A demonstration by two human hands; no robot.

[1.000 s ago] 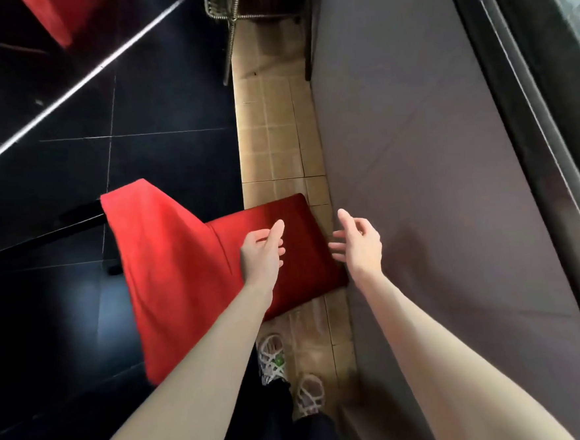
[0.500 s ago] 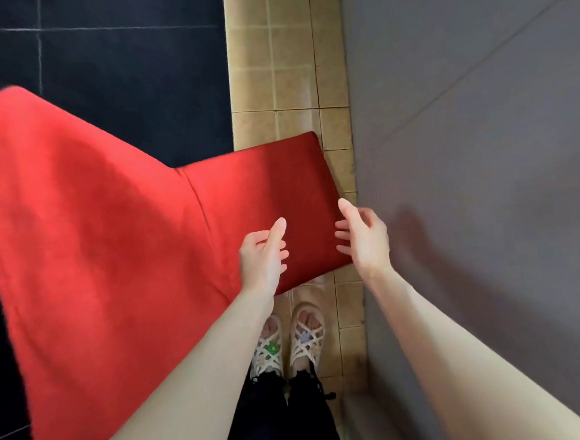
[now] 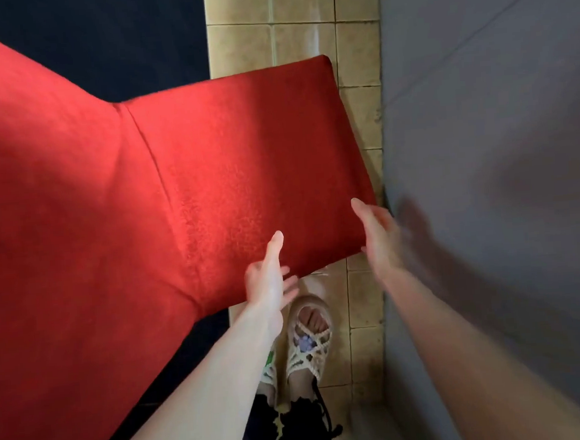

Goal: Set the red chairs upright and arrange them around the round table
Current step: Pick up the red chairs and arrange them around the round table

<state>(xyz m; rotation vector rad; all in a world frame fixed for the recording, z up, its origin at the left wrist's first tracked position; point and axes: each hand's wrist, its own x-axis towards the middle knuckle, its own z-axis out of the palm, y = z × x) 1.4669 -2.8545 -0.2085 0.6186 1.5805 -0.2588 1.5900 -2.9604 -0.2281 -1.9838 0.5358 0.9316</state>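
Hands at the red chair (image 3: 243,154).
My left hand (image 3: 268,279) and blurred right hand (image 3: 380,235) hover loose-fingered, gripping nothing, at its seat corner; tan tiles (image 3: 302,30) lie beyond, a grey surface (image 3: 482,137) beside my right.

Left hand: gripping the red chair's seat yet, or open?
Open. The left hand is at the red chair seat's near edge with fingers straight, none curled round it.

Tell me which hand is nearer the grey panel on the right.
Right. The right hand is at the edge of the grey panel, beside a corner of the red chair; the left hand is farther left, at the chair's near edge.
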